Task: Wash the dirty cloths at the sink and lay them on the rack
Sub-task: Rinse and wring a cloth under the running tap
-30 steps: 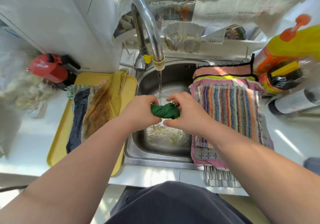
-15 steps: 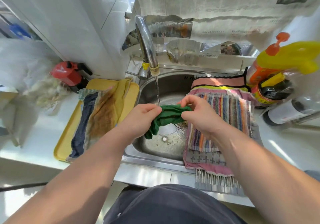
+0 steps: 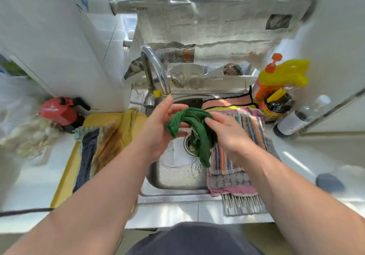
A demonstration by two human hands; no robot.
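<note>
- At centre frame, over the basin: the right hand (image 3: 227,134) pinches the green cloth (image 3: 194,128) near its fold, fingers curled onto the fabric. The left hand (image 3: 158,130) is spread, fingers largely straight, and only cups the cloth's other end.
- Cloth position: it is bunched and arched between the two hands above the sink (image 3: 173,177), with one tail hanging toward the drain (image 3: 189,146).
- Right of centre: the rack (image 3: 243,205) already carries a striped cloth (image 3: 248,134) and others in layers. Only its metal bars at the lower edge show.
- Left of centre: a yellow tray (image 3: 65,175) holds the unwashed cloths (image 3: 92,148).
- Upper right: a yellow bottle (image 3: 282,77) and darker bottles stand just beside the rack's far end.
- Likely faults: one pinch carries most of the load (wet fabric is heavy), so the cloth could slip into the basin. The hanging tail may catch on the drain. Laid unspread on the crowded rack, it would bunch over the cloths beneath, and a wide swing to the right could knock the bottles.
- Not resolved: the left fingers cover the tip of the faucet (image 3: 156,71), so running water cannot be confirmed. The left thumb is hidden behind the cloth. The frame margins are blurred.
</note>
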